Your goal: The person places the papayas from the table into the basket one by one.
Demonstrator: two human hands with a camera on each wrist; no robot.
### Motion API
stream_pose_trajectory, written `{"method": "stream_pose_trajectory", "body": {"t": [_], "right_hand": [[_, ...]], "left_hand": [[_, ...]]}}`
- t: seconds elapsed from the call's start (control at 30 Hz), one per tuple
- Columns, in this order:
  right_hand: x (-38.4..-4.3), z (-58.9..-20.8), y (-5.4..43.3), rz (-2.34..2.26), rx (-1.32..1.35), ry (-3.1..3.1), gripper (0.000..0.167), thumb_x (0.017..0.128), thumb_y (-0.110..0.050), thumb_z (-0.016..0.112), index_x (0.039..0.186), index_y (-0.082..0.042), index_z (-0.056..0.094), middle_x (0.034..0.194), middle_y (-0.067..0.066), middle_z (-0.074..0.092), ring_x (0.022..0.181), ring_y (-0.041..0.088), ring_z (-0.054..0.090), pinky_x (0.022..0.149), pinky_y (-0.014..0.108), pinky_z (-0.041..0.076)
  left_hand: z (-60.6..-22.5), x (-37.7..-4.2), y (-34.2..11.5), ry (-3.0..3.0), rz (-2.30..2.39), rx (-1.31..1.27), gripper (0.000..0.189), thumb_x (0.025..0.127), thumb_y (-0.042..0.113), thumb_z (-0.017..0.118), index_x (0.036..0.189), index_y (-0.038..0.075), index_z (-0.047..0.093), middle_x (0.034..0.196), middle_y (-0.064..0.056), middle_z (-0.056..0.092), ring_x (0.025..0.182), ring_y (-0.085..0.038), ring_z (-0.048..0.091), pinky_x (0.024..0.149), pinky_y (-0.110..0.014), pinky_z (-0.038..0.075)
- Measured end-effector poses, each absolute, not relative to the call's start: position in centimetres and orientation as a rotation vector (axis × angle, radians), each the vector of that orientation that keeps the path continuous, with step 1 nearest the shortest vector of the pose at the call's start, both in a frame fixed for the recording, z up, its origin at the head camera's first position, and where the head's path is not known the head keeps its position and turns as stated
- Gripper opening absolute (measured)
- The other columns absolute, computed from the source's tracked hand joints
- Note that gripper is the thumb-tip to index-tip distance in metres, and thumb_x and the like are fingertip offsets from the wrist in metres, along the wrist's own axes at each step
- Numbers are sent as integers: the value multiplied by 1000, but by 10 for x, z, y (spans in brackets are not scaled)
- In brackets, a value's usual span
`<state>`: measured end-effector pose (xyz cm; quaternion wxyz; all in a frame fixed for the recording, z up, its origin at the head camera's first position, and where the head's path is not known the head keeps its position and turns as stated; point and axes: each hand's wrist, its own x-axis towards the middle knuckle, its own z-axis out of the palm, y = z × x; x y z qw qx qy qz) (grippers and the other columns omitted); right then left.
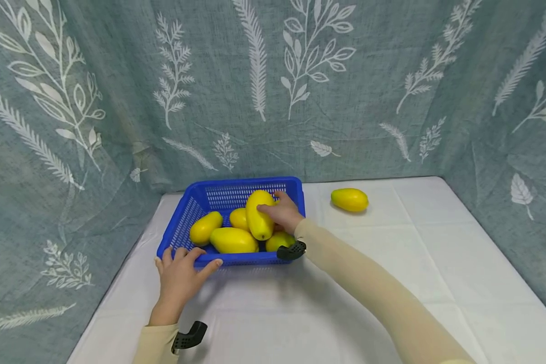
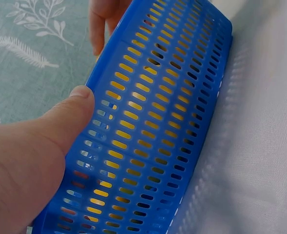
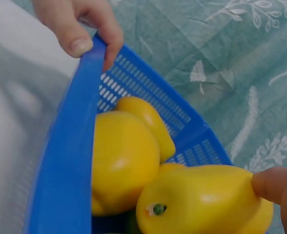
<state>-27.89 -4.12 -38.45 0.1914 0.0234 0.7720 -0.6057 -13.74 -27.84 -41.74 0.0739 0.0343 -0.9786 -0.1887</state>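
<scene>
A blue plastic basket (image 1: 175, 227) with slotted walls stands on the table and holds several smooth yellow papayas. My right hand (image 1: 284, 212) is over the basket's right part and grips one papaya (image 1: 259, 217), which lies on top of the others; its stem end faces the near side. In the right wrist view a fingertip presses on this papaya (image 3: 207, 197). My left hand (image 1: 179, 278) holds the basket's near left rim, thumb outside and fingers over the edge. The left wrist view shows the thumb (image 2: 72, 112) against the outer wall (image 2: 148, 112).
One more papaya (image 1: 350, 200) lies on the white tablecloth (image 1: 391, 263), right of the basket near the back edge. A green-grey curtain (image 1: 236, 101) with white leaf prints hangs behind and on both sides. Inside the basket, papayas (image 1: 233, 240) lie along its near wall.
</scene>
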Motion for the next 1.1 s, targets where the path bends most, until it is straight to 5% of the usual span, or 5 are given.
{"method": "stream_pose_trajectory", "body": {"t": [0.3,0.5,0.67,1.1], "right_hand": [[-277,-381,-17,-1615,48,2261,83,100,-36,64,163,-12,16,162,17,35,100,23,57,96,42,58],[-280,-365,15,-1731,24,2175,76,103,-34,59,163,-11,18,158,21,40,124,39,62,100,44,57],[-294,-350,62,-1871,95,2133,73,106,-33,53,163,-9,14,156,26,41,127,44,62,101,44,56],[-316,-343,179,-1995,352,2097,73,110,-38,38,164,-11,-2,166,24,24,141,39,48,114,40,47]], "left_hand": [[-421,-140,-271,-2928,-586,89,55,91,48,73,119,1,69,122,-36,59,139,-70,22,110,-85,2],[-420,-139,-274,-2923,-588,90,54,92,46,72,120,0,69,123,-37,58,139,-70,21,110,-85,2],[-417,-140,-277,-2934,-573,83,56,92,48,71,120,0,68,124,-38,57,139,-71,20,109,-86,1],[-419,-141,-277,-2952,-562,83,57,92,50,71,120,1,68,124,-39,56,138,-71,19,108,-86,2]]}}
